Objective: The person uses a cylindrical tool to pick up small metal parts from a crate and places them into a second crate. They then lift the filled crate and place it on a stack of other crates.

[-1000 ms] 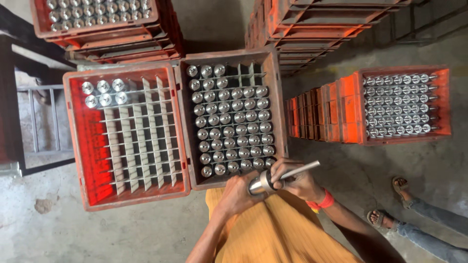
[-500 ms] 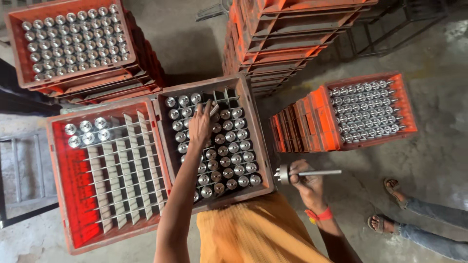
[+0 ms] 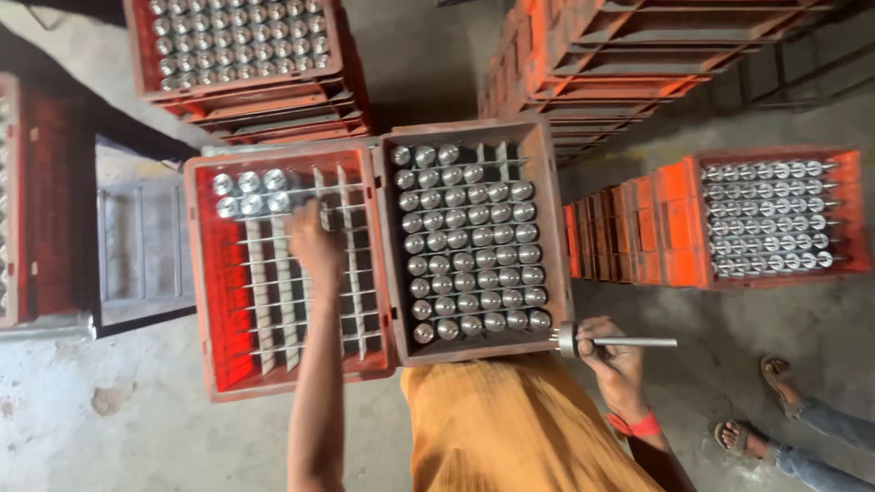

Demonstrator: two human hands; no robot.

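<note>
Now the left hand (image 3: 314,239) reaches into the left crate (image 3: 205,273), fingers curled down among the white dividers near its far edge; whether it grips a part there I cannot tell. Just beyond it, a few metal parts (image 3: 248,189) fill the crate's far-left corner. The right hand (image 3: 612,357) is closed around a metal rod (image 3: 612,343) just off the near-right corner of the full crate (image 3: 470,239). Seemingly, parts are being slotted into cells; the rod would need an open cell.
</note>
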